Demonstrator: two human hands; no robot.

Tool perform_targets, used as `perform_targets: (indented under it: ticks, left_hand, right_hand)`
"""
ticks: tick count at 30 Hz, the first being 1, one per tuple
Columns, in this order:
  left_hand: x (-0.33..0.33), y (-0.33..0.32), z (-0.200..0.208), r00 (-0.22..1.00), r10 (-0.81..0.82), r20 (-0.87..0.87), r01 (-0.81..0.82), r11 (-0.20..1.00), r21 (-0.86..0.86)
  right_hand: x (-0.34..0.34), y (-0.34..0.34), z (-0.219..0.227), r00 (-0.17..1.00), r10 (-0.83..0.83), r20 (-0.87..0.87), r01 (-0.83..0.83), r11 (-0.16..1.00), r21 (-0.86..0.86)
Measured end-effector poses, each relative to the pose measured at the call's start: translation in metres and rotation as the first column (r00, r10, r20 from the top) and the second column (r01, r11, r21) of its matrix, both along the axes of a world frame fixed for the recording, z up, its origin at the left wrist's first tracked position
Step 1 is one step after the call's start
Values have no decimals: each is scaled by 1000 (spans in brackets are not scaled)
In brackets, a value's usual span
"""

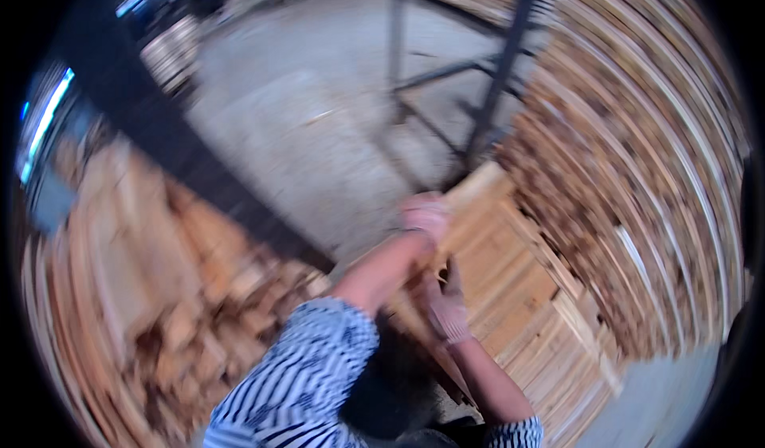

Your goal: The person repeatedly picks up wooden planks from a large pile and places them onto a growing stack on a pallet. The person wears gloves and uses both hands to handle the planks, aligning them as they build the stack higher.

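Note:
Both my hands wear pale pink knit gloves and are at the left side of a stack of smooth wooden boards (pixel 510 280). My left hand (pixel 426 214) is at the far left corner of the stack, beside a pale board end; blur hides how its fingers lie. Closer to me, my right hand (pixel 446 308) is at the left edge of the boards. Its thumb stands apart from the fingers, and I see nothing held between them. The left forearm crosses in front of the boards' left edge.
Tall layered stacks of planks (pixel 629 169) rise along the right. At the left lies a pile of rough wood pieces (pixel 199 312), with a dark beam (pixel 183 153) slanting past it. A dark metal frame (pixel 486 97) stands on the concrete floor (pixel 303 113) ahead.

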State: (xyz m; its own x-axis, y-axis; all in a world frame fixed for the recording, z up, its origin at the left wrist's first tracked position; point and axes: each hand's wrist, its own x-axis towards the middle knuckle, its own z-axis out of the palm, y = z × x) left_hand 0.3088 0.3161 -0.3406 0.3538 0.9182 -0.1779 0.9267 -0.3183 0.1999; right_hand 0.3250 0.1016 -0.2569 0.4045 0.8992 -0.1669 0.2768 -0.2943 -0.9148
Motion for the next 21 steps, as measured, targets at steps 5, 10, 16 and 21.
perform_targets:
  ticks: [5,10,16,21]
  left_hand:
    - [-29,-142,30,859,89,505,-153,984,87]
    - [-160,-273,88,300,208,931,31,973,-227]
    - [-307,-374,239,581,-344,738,-169,835,523]
    - [-360,-373,269,672,-264,692,-527,486,697]
  right_hand:
    - [-1,-86,8,968,216,-128,-204,974,100]
    - [-16,-97,32,973,177,-150,-160,980,119]
    - [-128,-71,175,834,549,-59,-517,814,266]
    - [-223,7,232,613,741,-273,-640,669,378]
